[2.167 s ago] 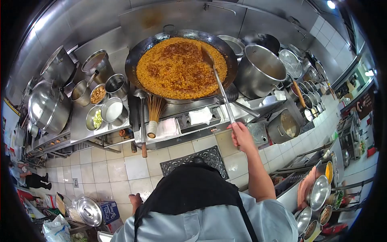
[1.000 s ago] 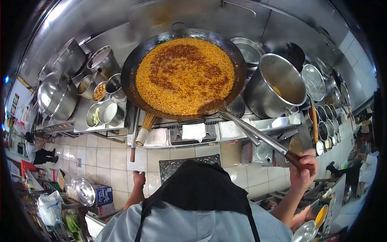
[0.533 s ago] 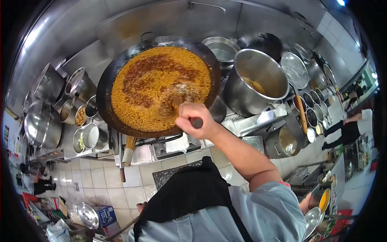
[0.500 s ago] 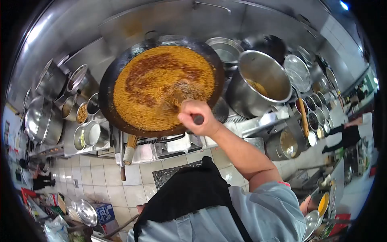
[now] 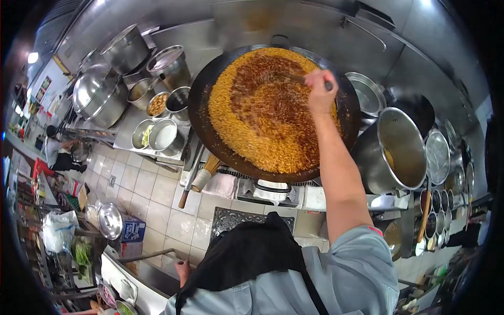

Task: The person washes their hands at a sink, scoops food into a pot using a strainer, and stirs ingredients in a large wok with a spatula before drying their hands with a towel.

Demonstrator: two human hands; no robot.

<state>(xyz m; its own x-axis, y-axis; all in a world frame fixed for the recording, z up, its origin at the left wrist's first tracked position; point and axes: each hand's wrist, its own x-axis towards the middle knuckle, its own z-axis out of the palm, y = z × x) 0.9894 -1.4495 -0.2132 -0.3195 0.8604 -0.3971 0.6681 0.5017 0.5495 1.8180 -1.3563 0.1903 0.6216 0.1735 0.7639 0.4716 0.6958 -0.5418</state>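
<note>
Right hand [image 5: 319, 89] — gripping handle [image 5: 328, 85], lettered box [image 5: 134, 230]

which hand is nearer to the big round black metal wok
Right. Your right hand is over the right part of the wok, holding a tool's dark handle; your left hand is low at your left side, well outside the wok.

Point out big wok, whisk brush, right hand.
Big wok [image 5: 199, 105]: head view, bare inner wall, left side.
Whisk brush [image 5: 201, 179]: head view, pale wrapped handle.
Right hand [image 5: 319, 93]: head view, middle of the hand.
</note>
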